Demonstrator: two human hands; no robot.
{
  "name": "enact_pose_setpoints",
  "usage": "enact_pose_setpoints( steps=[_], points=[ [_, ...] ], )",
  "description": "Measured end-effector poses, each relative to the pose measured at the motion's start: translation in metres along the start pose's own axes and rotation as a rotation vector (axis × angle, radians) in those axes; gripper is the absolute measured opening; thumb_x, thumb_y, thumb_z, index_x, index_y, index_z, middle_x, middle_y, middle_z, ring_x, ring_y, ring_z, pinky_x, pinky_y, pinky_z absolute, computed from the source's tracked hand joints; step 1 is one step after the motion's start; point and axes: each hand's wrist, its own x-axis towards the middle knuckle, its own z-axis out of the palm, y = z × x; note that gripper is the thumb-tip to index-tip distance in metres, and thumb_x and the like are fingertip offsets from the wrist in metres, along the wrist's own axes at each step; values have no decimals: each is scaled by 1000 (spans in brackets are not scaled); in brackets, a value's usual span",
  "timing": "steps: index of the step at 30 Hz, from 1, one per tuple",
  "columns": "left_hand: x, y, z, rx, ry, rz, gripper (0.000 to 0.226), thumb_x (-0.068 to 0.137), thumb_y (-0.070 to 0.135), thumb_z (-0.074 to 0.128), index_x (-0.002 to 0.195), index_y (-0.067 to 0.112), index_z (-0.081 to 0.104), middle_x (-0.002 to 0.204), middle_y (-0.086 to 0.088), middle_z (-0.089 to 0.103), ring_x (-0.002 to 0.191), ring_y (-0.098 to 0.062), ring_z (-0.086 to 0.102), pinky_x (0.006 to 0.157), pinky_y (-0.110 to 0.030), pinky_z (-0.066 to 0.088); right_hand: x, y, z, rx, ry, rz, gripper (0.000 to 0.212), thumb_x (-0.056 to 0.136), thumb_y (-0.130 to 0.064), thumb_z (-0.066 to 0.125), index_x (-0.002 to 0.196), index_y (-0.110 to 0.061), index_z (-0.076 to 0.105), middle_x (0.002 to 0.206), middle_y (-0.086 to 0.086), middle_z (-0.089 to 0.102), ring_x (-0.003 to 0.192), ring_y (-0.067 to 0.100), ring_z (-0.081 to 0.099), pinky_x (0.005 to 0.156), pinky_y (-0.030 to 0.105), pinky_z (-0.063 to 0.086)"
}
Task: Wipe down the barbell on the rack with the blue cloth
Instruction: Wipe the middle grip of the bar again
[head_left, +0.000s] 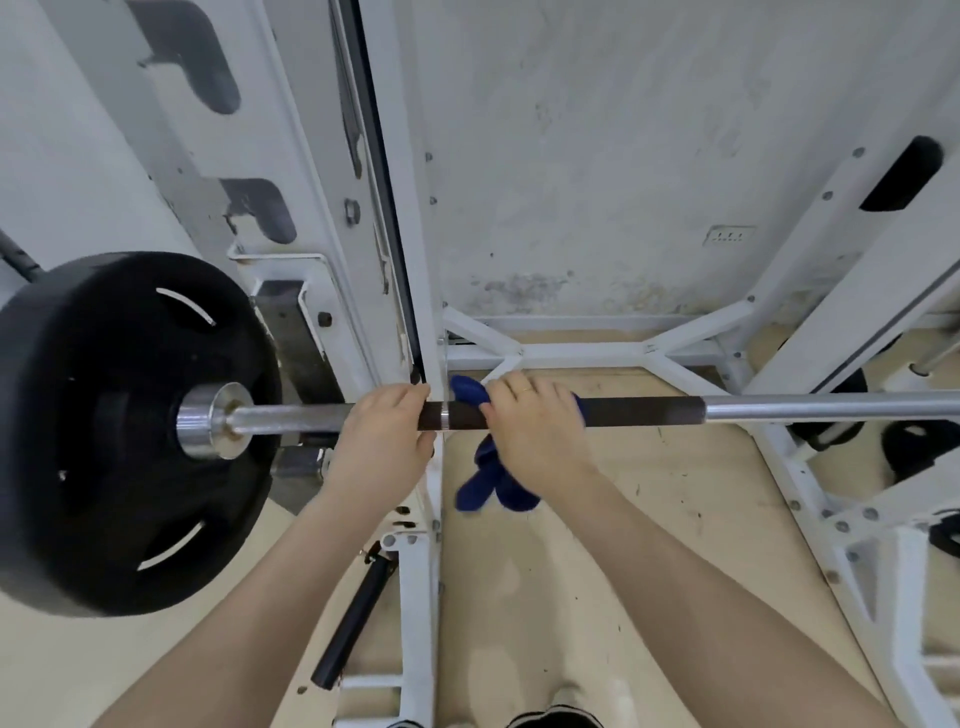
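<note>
The barbell (644, 410) runs left to right across the white rack, chrome at its ends with a dark knurled stretch in the middle. My left hand (382, 441) grips the bar just left of the rack's upright. To its right, my right hand (537, 426) presses the blue cloth (493, 478) around the dark stretch of the bar. Part of the cloth pokes out above my fingers and the rest hangs below the bar.
A large black weight plate (119, 431) sits on the bar's left sleeve. The white rack upright (400, 218) rises just behind my hands. More black plates (919, 447) rest low on the right. A black bar (353, 618) leans by the rack's base on the beige floor.
</note>
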Motion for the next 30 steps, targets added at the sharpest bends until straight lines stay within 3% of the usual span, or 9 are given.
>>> enact_pose_setpoints(
  steps=[3, 5, 9, 13, 17, 20, 23, 25, 30],
  points=[
    [-4, -15, -2, 53, 50, -25, 47, 84, 16, 63, 129, 13, 50, 109, -10, 64, 103, -32, 54, 93, -43, 42, 0, 19, -1, -48, 33, 173, 28, 88, -23, 41, 71, -11, 60, 64, 4, 61, 59, 29, 59, 59, 31, 44],
    [-4, -26, -2, 85, 114, 21, 33, 75, 10, 71, 108, 8, 65, 88, -12, 68, 84, -35, 60, 77, -43, 48, 2, 9, -3, -69, 113, 304, 18, 79, -12, 57, 61, -11, 57, 54, 4, 56, 47, 27, 55, 50, 27, 41],
    [2, -38, -4, 117, 117, 77, 24, 61, 8, 82, 82, 6, 71, 69, -10, 67, 67, -33, 61, 53, -36, 49, 23, -55, 5, 3, 50, 191, 18, 82, -18, 57, 64, -14, 58, 57, 1, 58, 49, 22, 55, 50, 27, 41],
    [5, -38, -7, 90, 97, 52, 21, 79, 20, 69, 99, 12, 67, 89, -6, 66, 89, -27, 57, 64, -34, 44, 26, -56, -4, -7, -80, 80, 31, 98, -29, 34, 90, -11, 57, 81, 5, 64, 73, 30, 62, 60, 34, 43],
    [4, -39, -5, 70, 90, 2, 28, 90, 31, 54, 114, 18, 57, 106, -1, 61, 103, -21, 50, 70, -32, 42, 23, -30, -5, 4, -65, 292, 38, 102, -34, 24, 103, -7, 50, 97, 10, 64, 88, 33, 61, 63, 35, 38],
    [6, -38, -1, 87, 84, -6, 26, 91, 31, 52, 112, 17, 57, 106, -1, 60, 104, -21, 49, 69, -32, 42, 32, -62, -1, 39, -20, 324, 27, 98, -26, 42, 96, -3, 56, 88, 14, 65, 82, 34, 62, 61, 33, 33],
    [7, -40, 2, 56, 125, -4, 21, 90, 28, 52, 107, 17, 56, 107, -1, 60, 104, -20, 50, 69, -31, 43, 28, -85, 5, 37, 23, 78, 26, 61, -9, 79, 80, -7, 61, 71, 9, 63, 62, 29, 60, 54, 29, 43],
    [7, -40, 0, 5, 129, -15, 23, 89, 30, 55, 109, 18, 54, 106, 0, 60, 102, -19, 51, 69, -31, 44, 18, -59, 7, 80, -21, -6, 42, 55, -5, 78, 93, -8, 63, 83, 9, 65, 72, 31, 60, 62, 32, 47],
    [5, -39, -4, -33, 133, -38, 23, 87, 30, 59, 105, 18, 52, 99, 0, 60, 95, -18, 50, 65, -31, 44, 1, 21, -6, -29, -17, 220, 33, 82, -1, 51, 111, -9, 63, 104, 13, 62, 93, 35, 51, 79, 38, 38]
  ],
)
